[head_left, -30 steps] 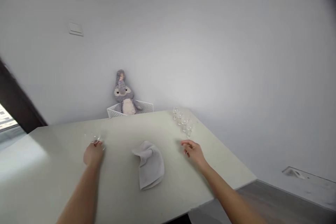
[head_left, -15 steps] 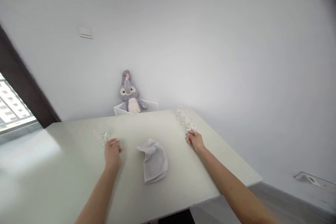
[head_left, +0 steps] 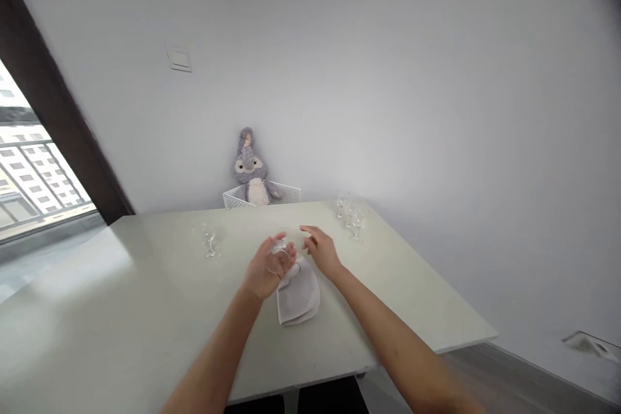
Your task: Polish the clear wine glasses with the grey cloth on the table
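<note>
A clear glass (head_left: 278, 257) rests in my left hand (head_left: 270, 266), its fingers wrapped around it over the middle of the table. Close by on the right, my right hand (head_left: 321, 250) has its fingers apart and nothing in them. Beneath both hands lies a folded grey cloth (head_left: 299, 297), its upper part covered by my left hand and the glass. Several small stemmed glasses (head_left: 357, 220) stand at the back right of the table. More clear glasses (head_left: 210, 240) are at the left, hard to tell apart.
The pale table (head_left: 169, 310) reaches the wall. Behind its back edge a grey plush toy (head_left: 258, 190) sits in a white perforated basket (head_left: 291, 194). A dark window frame (head_left: 63, 90) is at the left, and dark seats show below the front edge.
My left hand has moved right from beside the left glasses and now holds a glass over the cloth. My right hand has left the right-hand glasses and come to the middle, opened.
</note>
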A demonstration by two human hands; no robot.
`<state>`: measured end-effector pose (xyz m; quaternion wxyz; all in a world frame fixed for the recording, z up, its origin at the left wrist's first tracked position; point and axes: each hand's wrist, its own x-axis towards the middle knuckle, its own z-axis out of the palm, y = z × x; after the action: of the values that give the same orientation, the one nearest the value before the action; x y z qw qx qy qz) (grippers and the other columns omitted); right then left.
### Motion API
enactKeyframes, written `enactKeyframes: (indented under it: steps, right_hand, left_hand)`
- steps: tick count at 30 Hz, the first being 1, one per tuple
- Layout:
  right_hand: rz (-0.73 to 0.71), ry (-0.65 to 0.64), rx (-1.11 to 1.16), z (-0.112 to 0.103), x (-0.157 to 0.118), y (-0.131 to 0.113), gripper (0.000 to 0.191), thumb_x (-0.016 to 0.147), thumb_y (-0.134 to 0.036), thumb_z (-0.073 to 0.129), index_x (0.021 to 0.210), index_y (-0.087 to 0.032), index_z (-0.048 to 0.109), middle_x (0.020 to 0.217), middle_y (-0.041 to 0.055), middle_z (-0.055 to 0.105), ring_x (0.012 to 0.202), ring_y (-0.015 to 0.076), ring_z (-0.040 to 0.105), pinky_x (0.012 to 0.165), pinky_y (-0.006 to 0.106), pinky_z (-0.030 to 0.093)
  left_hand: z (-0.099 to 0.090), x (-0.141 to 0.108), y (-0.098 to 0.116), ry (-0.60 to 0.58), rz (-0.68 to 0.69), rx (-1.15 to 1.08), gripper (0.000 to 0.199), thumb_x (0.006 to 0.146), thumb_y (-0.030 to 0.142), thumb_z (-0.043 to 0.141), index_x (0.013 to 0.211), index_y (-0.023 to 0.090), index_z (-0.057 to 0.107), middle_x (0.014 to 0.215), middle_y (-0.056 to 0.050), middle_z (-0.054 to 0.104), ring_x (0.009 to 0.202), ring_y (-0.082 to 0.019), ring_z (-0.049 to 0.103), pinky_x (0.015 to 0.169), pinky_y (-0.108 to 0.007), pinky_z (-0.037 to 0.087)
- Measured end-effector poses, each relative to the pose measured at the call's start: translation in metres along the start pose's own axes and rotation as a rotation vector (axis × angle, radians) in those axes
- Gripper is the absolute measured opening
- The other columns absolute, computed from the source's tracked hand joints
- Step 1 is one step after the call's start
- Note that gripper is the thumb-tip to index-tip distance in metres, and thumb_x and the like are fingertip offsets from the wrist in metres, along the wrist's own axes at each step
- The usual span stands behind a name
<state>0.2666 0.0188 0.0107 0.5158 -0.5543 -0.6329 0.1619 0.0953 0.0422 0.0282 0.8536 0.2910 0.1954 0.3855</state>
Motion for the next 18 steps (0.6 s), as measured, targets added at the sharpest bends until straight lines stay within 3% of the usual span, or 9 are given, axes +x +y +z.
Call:
enactKeyframes:
  steps: [2,5,7,11,14,18]
  right_hand:
    - [0.087,0.076,-0.151,0.007,0.001,0.004,0.025,0.081,-0.024,0.037,0.092,-0.019,0.059,0.094,0.0056,0.059,0.068,0.0141,0.053,0.069,0.029,0.039]
    - [0.090,0.007,-0.228,0.032,-0.011,0.004,0.022,0.080,-0.031,0.044,0.070,-0.018,0.059,0.075,0.0051,0.058,0.071,0.0177,0.053,0.071,0.031,0.037]
    - [0.109,-0.036,-0.251,0.055,-0.022,0.003,0.019,0.073,-0.038,0.055,0.071,-0.019,0.059,0.077,0.0058,0.058,0.071,0.0190,0.053,0.069,0.032,0.036]
    - [0.295,0.014,-0.096,0.085,-0.027,0.016,0.022,0.051,-0.026,0.072,0.065,-0.019,0.056,0.082,0.0086,0.059,0.078,0.0229,0.052,0.069,0.032,0.037]
    - [0.403,0.086,0.057,0.083,-0.017,0.037,0.014,0.063,-0.026,0.059,0.054,-0.019,0.051,0.062,0.0044,0.056,0.066,0.0184,0.052,0.060,0.029,0.038]
    - [0.499,0.228,0.238,0.069,-0.008,0.053,0.029,0.077,-0.038,0.038,0.065,-0.016,0.052,0.047,-0.0012,0.046,0.045,0.0135,0.045,0.043,0.025,0.035]
  left_hand:
    - [-0.020,0.010,0.017,0.139,0.167,0.033,0.029,0.080,0.040,0.047,0.103,0.022,0.051,0.083,-0.005,0.063,0.076,-0.016,0.062,0.071,-0.029,0.048]
    - [-0.050,0.028,0.028,0.304,0.346,0.116,0.029,0.080,0.041,0.045,0.098,0.019,0.052,0.077,-0.005,0.061,0.069,-0.015,0.062,0.070,-0.031,0.049]
    - [-0.066,0.038,0.023,0.369,0.376,0.170,0.030,0.080,0.042,0.042,0.096,0.018,0.051,0.077,-0.004,0.059,0.064,-0.013,0.061,0.066,-0.030,0.049]
    - [-0.084,0.047,-0.001,0.387,0.355,0.215,0.030,0.077,0.041,0.047,0.099,0.021,0.047,0.083,-0.004,0.058,0.058,-0.012,0.059,0.059,-0.029,0.049]
    - [-0.090,0.046,-0.009,0.328,0.365,0.183,0.033,0.075,0.040,0.052,0.103,0.026,0.042,0.091,-0.004,0.057,0.065,-0.014,0.061,0.063,-0.033,0.050]
    - [-0.091,0.048,-0.008,0.266,0.408,0.042,0.032,0.075,0.036,0.056,0.103,0.028,0.043,0.098,-0.004,0.054,0.082,-0.018,0.062,0.075,-0.039,0.049]
